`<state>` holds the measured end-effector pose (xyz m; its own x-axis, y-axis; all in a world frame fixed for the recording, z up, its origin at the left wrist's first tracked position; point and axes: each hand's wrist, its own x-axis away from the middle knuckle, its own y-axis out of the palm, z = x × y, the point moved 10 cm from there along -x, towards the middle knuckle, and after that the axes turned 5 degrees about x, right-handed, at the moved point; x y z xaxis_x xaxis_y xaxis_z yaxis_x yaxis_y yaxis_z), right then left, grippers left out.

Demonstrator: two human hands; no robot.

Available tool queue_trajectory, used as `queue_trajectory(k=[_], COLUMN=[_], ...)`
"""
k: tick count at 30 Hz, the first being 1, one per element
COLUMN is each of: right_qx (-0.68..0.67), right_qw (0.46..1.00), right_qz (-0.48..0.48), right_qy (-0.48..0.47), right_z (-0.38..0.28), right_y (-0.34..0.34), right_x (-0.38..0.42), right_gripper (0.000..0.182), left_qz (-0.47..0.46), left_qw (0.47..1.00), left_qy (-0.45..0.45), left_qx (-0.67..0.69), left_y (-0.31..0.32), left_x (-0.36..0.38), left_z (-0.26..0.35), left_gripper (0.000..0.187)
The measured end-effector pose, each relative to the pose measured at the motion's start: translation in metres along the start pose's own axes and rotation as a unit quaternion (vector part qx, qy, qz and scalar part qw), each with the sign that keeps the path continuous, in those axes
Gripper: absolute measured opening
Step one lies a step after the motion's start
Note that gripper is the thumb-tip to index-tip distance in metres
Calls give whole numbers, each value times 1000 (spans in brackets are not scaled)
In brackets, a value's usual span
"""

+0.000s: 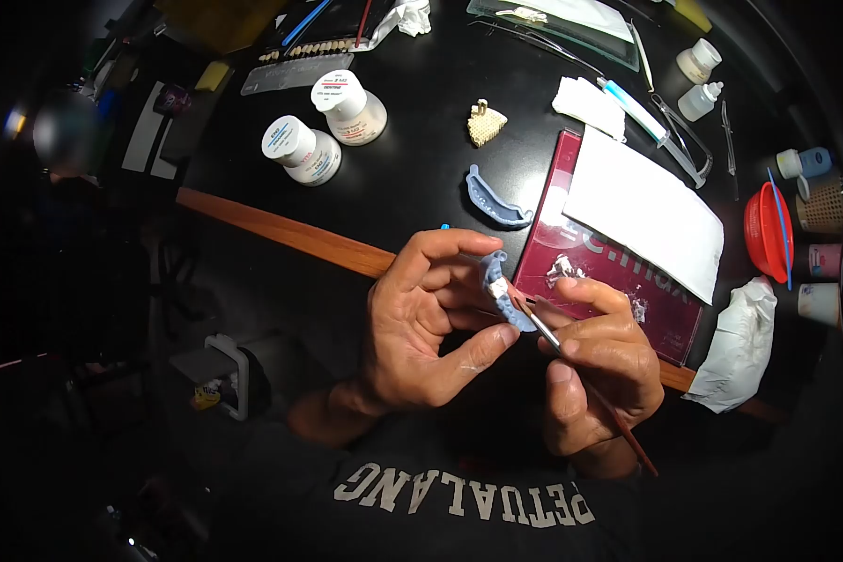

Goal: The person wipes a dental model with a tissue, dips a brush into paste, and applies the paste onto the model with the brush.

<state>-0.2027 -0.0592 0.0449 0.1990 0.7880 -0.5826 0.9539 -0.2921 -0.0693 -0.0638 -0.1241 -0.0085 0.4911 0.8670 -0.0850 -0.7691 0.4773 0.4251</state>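
Between its thumb and fingertips, my left hand (417, 323) grips a curved blue-grey silicone dental mould (519, 317) with a lump of white material in its hollow. My right hand (609, 361) holds a thin paintbrush (621, 419) with a metal ferrule and red-brown handle in a pen grip. The brush tip is right at the mould, just below the white lump. Just beyond the hands lies a second blue-grey mould piece (496, 204). A maroon board (540, 258) beside my right hand carries smears of white paste (566, 271).
A white paper sheet (646, 211) covers part of the board. Two labelled jars (300, 155) stand at the left, near a honeycomb block (485, 125). To the right are a blue syringe (639, 114), small bottles (700, 100), a red bowl (766, 229) and crumpled tissue (735, 347).
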Motion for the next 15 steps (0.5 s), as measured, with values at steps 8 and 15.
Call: queue_trajectory(k=[8,15], right_qx=[85,98], right_qw=[996,994], right_qz=[-25,-27], right_qy=[-26,-36], right_z=[-8,-12], right_y=[4,7], right_x=[0,1], right_gripper=[21,24], left_qz=[-5,-8], left_qw=[1000,1000], left_qy=[-1,2], left_qx=[0,0], left_y=[1,1], left_x=[0,1], left_z=[-1,-1], left_gripper=[62,62])
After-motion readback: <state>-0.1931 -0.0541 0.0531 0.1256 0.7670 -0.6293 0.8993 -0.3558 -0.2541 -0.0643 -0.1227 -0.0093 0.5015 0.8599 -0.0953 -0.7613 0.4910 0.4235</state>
